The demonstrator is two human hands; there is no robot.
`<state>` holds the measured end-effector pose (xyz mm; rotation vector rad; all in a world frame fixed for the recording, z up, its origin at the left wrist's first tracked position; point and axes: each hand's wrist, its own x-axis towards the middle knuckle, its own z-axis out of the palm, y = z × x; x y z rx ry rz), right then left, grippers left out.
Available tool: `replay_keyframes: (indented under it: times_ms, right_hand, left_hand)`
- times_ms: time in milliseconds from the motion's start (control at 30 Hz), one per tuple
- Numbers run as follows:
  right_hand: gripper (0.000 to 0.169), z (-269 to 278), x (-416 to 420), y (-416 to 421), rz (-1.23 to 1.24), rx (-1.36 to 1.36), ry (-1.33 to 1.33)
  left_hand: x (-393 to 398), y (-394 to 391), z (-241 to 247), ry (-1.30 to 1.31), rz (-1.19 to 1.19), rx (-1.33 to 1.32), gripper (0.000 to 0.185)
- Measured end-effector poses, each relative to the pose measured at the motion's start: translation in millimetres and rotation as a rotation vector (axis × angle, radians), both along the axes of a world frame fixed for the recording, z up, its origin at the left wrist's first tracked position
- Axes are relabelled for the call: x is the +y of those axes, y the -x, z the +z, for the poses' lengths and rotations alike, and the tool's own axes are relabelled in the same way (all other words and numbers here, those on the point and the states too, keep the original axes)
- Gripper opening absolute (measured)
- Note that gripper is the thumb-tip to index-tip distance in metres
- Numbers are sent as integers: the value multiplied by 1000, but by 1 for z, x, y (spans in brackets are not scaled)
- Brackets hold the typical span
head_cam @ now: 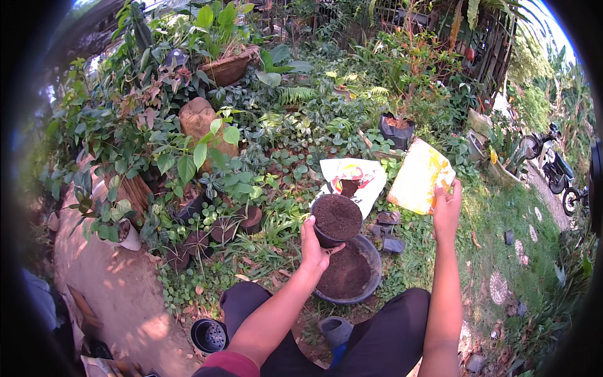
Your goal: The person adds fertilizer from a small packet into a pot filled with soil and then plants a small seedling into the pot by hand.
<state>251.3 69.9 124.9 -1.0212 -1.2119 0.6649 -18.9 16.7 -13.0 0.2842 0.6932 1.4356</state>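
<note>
My left hand (314, 249) holds a black plastic pot (337, 219) filled with dark soil, which has a shallow hollow on top. Beneath it, a wide round black basin (375, 278) with soil inside rests on the ground, partly hidden by the pot and my hand. In my right hand (446, 205), raised at the right, is a flat white and yellow piece (417, 181), gripped by its lower right corner; its material cannot be told. Between the two, further away, an opened white printed plastic sack (374, 181) lies with dark soil at its mouth.
An empty black pot (209, 335) stands by my left knee, and a grey container (335, 331) between my legs. Several small soil-filled pots (249, 219) sit at the left among plants. Dark pieces (392, 244) lie right of the basin. A potted shrub (396, 132) stands beyond.
</note>
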Motion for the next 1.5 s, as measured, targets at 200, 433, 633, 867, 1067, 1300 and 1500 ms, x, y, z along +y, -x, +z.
replay_keyframes:
  times_ms: [200, 433, 633, 867, 1067, 1300, 1500]
  right_hand:
    - [23, -135, 7, -71, -33, -78, 424]
    - [32, -350, -62, 16, -124, 277, 919]
    - [39, -381, -91, 54, -92, 358, 1126]
    - [37, -338, -158, -15, 256, 178, 1159]
    - [26, -304, -215, -93, -25, 404, 882]
    - [20, -325, -240, -201, -508, -604, 874]
    - [21, -382, -229, -208, -117, -705, 838]
  left_hand:
    - [-11, 28, 46, 64, 120, 12, 78]
    - [-23, 40, 61, -75, 143, 18, 74]
    - [-20, 30, 55, 33, 114, -24, 72]
    - [-15, 2, 46, 40, 57, 29, 74]
    - [-12, -37, 43, 131, -48, -43, 75]
    - [-19, -74, 53, 128, -63, -15, 76]
    - [-31, -79, 65, 118, 35, -22, 75]
